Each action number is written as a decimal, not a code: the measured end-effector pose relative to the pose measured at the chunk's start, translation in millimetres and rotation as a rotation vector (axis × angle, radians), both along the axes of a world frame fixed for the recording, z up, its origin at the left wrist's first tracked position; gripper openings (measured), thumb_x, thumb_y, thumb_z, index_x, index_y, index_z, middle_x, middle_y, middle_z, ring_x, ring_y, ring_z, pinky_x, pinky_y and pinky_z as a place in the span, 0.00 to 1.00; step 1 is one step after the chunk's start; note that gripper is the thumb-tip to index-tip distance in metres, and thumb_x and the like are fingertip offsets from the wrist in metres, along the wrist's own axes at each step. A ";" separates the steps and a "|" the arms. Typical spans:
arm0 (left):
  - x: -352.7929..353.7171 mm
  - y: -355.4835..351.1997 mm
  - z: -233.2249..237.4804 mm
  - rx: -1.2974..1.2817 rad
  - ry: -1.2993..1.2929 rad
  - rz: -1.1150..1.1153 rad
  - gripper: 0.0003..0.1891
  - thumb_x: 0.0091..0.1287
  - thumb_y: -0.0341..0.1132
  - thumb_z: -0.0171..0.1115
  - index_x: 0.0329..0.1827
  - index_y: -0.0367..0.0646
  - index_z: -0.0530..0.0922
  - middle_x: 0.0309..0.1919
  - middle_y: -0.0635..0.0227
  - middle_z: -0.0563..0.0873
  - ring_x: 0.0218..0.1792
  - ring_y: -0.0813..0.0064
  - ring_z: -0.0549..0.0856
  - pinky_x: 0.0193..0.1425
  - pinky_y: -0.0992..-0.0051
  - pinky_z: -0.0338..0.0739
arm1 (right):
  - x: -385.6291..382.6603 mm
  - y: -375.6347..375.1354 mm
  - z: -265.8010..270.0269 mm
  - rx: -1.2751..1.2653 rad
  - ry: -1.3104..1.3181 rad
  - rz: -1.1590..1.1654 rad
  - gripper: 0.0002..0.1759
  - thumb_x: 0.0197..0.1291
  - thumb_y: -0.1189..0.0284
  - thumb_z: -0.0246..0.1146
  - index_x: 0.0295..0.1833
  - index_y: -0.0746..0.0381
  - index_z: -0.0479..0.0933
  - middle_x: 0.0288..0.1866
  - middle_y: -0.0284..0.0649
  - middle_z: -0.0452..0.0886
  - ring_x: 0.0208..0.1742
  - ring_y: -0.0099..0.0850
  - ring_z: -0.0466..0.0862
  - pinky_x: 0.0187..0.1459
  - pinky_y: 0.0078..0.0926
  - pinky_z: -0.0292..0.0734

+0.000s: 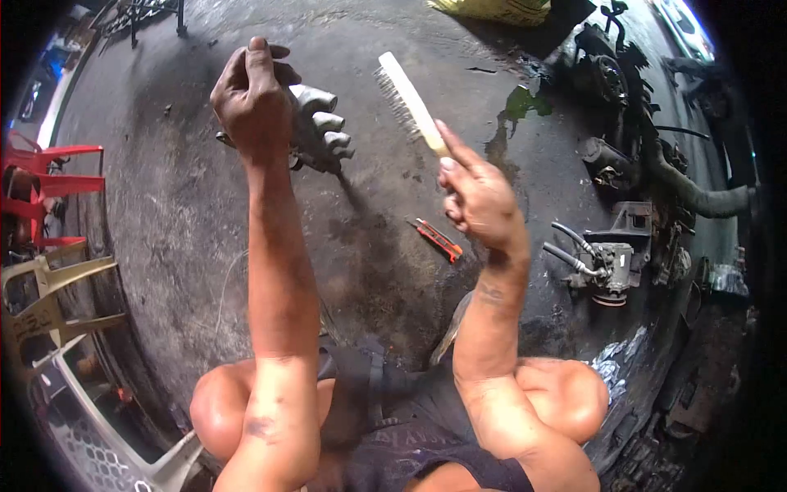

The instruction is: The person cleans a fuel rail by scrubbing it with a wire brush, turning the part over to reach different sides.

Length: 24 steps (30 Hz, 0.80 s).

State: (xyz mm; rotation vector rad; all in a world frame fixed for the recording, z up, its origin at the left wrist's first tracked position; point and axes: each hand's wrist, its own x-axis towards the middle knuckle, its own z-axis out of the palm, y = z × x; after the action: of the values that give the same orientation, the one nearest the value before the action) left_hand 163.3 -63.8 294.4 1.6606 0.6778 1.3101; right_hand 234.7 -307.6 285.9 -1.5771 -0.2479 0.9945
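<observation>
My right hand (479,193) is closed around the handle of a pale wire brush (408,102), whose bristles face left. Raised at the upper left, my left hand (256,94) has its fingers curled together, and whether anything is between them cannot be made out. Behind and just right of that hand, a grey metal part with several pipe stubs (320,123) is partly hidden by the hand and wrist. An orange utility knife (438,239) lies on the dark floor below the brush.
Red (57,184) and beige (65,287) plastic chairs stand at the left. A metal pump-like part with two hoses (607,266) lies at the right, near a thick hose (705,199) and other engine parts. A yellow sack (500,8) is at the top. Liquid wets the floor (516,107).
</observation>
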 end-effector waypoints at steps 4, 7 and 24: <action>-2.9 -1.6 1.4 -0.067 -0.032 0.020 0.16 0.77 0.40 0.56 0.36 0.38 0.84 0.21 0.69 0.83 0.21 0.83 0.78 0.29 0.79 0.70 | -6.3 -5.7 8.9 -0.018 -0.051 0.001 0.26 0.77 0.68 0.53 0.78 0.47 0.65 0.36 0.29 0.73 0.20 0.13 0.68 0.21 0.10 0.67; -7.7 8.8 -5.0 -0.058 -0.072 0.018 0.15 0.77 0.39 0.56 0.35 0.39 0.83 0.20 0.71 0.81 0.21 0.83 0.77 0.28 0.80 0.69 | -20.3 21.3 -14.9 -0.023 -0.325 0.141 0.25 0.76 0.67 0.53 0.77 0.52 0.66 0.42 0.38 0.82 0.28 0.23 0.80 0.29 0.22 0.78; 13.9 5.1 -3.8 -0.022 -0.055 0.035 0.10 0.77 0.35 0.56 0.39 0.38 0.80 0.28 0.67 0.86 0.30 0.81 0.83 0.36 0.79 0.76 | -33.2 30.4 -9.2 0.202 -0.446 -0.207 0.26 0.69 0.74 0.62 0.72 0.52 0.73 0.42 0.36 0.87 0.20 0.15 0.74 0.21 0.15 0.72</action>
State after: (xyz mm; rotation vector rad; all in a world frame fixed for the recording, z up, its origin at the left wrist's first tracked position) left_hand 177.2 -58.7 290.7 1.5960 0.6887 1.3629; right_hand 201.6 -277.2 276.7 -1.5852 -0.4670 0.4345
